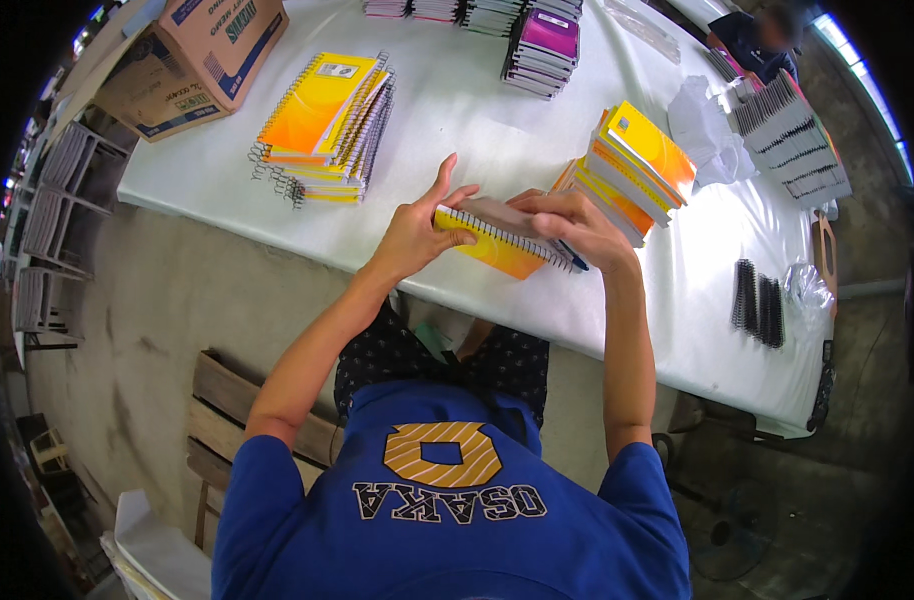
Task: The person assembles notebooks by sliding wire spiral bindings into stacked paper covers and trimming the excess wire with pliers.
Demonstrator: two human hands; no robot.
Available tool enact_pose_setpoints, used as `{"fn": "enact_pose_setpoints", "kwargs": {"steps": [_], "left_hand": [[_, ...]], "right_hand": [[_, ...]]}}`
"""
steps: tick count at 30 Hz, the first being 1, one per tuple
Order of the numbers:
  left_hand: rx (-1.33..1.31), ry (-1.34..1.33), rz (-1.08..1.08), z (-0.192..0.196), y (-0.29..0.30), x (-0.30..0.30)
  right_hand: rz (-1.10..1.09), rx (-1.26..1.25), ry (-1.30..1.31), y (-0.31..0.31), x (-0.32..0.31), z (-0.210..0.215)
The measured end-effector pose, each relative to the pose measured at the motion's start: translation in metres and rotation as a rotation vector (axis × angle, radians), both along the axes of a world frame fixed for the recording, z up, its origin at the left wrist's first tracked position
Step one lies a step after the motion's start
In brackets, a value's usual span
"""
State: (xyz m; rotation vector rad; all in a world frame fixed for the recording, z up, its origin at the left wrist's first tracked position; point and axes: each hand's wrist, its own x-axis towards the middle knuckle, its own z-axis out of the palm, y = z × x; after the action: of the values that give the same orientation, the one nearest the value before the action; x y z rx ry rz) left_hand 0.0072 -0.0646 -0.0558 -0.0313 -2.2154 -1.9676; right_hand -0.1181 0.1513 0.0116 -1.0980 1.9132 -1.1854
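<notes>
Both hands hold a yellow notebook (502, 243) just above the table's near edge (397, 275). The left hand (417, 232) pinches its left end, thumb on the coil side, other fingers spread upward; the right hand (575, 225) lies curled over the right end, apparently gripping a blue pen (574, 259). Keeping the coil level and the cover square looks wise. A stack (322, 130) sits to the left, another stack (632, 170) just beside the right hand; bare cloth lies between them.
</notes>
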Motion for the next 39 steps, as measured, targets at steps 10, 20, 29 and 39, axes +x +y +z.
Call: {"fn": "enact_pose_setpoints", "kwargs": {"steps": [10, 20, 29, 39], "left_hand": [[0.063, 0.08, -0.146, -0.015, -0.02, -0.004], [0.192, 0.089, -0.344, -0.017, -0.01, 0.0], [0.265, 0.12, -0.287, -0.024, -0.01, 0.001], [0.187, 0.191, -0.309, -0.022, -0.006, -0.006]], "right_hand": [[-0.017, -0.02, 0.26, 0.09, 0.029, 0.043], [-0.966, 0.629, 0.533, 0.254, 0.041, -0.021], [-0.762, 0.305, 0.71, 0.169, 0.091, -0.004], [0.35, -0.071, 0.525, -0.057, 0.231, -0.122]]}}
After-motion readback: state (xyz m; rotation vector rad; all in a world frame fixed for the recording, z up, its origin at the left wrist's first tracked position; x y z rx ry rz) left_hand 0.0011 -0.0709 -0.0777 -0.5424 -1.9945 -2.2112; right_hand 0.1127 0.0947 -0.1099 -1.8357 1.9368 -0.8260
